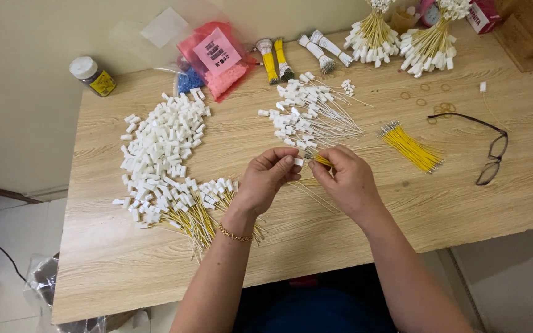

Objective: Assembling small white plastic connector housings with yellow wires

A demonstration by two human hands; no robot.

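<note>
Between both hands (308, 176), pinched yellow wire (322, 161) with white connector (298, 161).

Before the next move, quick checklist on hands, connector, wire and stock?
1. Left hand pinches white connector: ok.
2. Right hand grips yellow wire near its end: ok.
3. Wire tip lined up with connector opening: cannot tell, too small.
4. Loose connector pile beside left hand: ok.
5. Spare yellow wires beside right hand: ok.
6. Glasses apart from both hands: ok.
</note>
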